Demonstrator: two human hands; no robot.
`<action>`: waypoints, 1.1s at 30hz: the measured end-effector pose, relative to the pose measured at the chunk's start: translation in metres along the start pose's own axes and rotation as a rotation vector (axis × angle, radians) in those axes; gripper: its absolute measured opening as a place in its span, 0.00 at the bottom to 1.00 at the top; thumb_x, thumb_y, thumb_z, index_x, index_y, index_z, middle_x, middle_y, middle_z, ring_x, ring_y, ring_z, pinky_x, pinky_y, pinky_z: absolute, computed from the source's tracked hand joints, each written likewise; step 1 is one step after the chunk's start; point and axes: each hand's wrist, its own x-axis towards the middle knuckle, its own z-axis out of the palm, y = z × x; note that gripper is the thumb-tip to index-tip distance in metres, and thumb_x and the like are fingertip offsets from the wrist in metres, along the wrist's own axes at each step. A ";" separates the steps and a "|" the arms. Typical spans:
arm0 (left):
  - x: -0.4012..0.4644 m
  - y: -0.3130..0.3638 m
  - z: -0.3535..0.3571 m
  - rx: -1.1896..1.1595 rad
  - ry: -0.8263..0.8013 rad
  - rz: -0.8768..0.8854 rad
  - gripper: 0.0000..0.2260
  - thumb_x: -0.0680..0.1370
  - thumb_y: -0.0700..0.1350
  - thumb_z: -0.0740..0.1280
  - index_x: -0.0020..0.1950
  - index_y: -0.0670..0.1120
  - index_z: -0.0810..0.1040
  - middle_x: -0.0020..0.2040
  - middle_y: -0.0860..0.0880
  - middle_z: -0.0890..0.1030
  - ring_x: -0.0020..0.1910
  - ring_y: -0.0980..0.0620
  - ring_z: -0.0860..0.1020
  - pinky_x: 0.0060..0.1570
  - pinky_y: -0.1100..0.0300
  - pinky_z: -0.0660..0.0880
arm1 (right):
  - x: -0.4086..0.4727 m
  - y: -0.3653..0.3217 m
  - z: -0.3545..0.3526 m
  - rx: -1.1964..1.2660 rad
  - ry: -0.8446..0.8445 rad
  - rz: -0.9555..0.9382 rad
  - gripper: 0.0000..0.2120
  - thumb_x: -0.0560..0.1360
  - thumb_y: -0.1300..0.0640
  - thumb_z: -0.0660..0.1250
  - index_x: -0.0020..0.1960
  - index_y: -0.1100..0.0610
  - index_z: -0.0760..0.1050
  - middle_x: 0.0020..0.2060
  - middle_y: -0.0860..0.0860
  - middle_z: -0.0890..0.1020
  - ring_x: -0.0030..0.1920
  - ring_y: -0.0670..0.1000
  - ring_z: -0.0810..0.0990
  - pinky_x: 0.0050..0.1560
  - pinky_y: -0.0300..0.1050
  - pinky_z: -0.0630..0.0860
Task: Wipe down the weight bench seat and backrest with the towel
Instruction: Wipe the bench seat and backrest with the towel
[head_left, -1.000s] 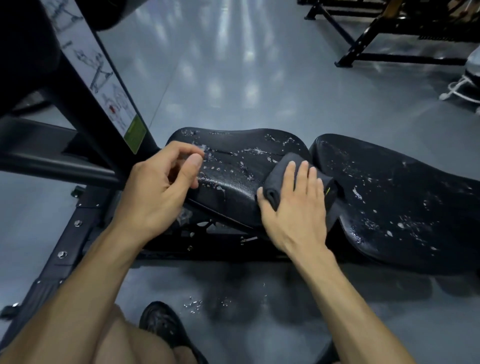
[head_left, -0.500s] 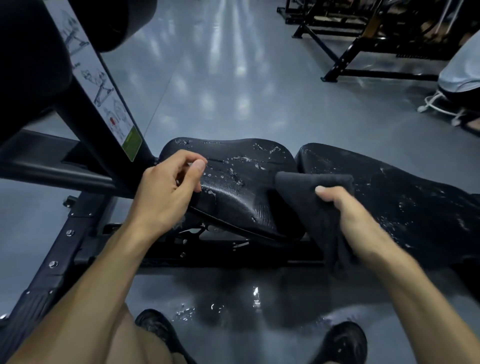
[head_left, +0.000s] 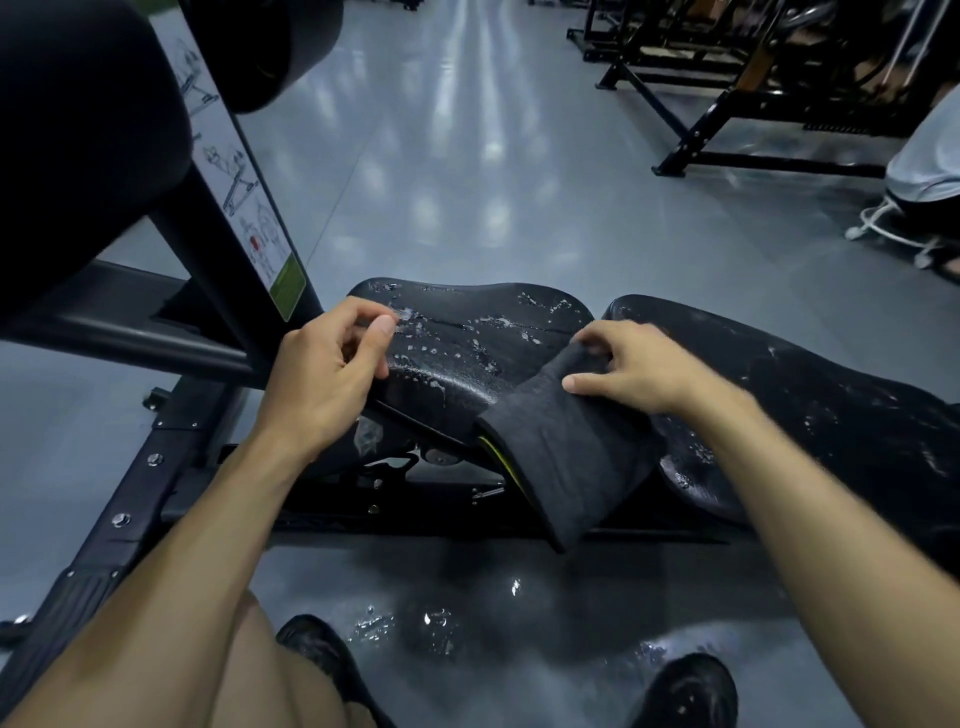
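The black bench seat (head_left: 467, 353) lies in front of me, speckled with wet drops. Its backrest (head_left: 810, 410) stretches away to the right, also wet. A dark grey towel (head_left: 571, 447) hangs folded over the seat's right edge, down into the gap between the two pads. My right hand (head_left: 639, 364) pinches the towel's upper end with fingers and thumb. My left hand (head_left: 327, 374) rests on the seat's left edge, fingers curled around the rim.
The machine's black frame (head_left: 156, 332) with an instruction sticker (head_left: 244, 208) rises at my left. Water puddles (head_left: 415, 623) lie on the grey floor by my shoes. Other black racks (head_left: 727, 104) and a seated person (head_left: 930, 166) are at the far right.
My right hand lifted the towel off the seat, unfolded it, and now holds its top end higher on the seat's right edge. The left hand stayed on the rim.
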 end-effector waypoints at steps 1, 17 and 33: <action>-0.001 0.000 -0.002 -0.002 0.005 -0.001 0.07 0.84 0.52 0.64 0.53 0.54 0.81 0.35 0.54 0.82 0.38 0.51 0.80 0.42 0.53 0.74 | -0.007 0.001 0.015 -0.036 0.144 -0.020 0.25 0.74 0.46 0.75 0.68 0.52 0.75 0.63 0.51 0.79 0.60 0.54 0.78 0.61 0.49 0.74; -0.002 -0.012 -0.026 -0.085 0.113 -0.056 0.05 0.83 0.50 0.65 0.53 0.53 0.81 0.36 0.51 0.82 0.40 0.47 0.81 0.48 0.43 0.80 | -0.055 -0.069 0.129 -0.281 0.358 -0.085 0.52 0.72 0.24 0.56 0.83 0.58 0.53 0.82 0.58 0.54 0.82 0.61 0.51 0.80 0.60 0.53; 0.011 -0.022 -0.029 0.022 0.169 -0.266 0.08 0.83 0.44 0.63 0.58 0.55 0.78 0.51 0.59 0.82 0.50 0.61 0.80 0.47 0.69 0.72 | -0.043 -0.069 0.133 -0.403 0.374 -0.215 0.52 0.73 0.32 0.67 0.82 0.61 0.50 0.82 0.60 0.53 0.81 0.62 0.53 0.79 0.61 0.57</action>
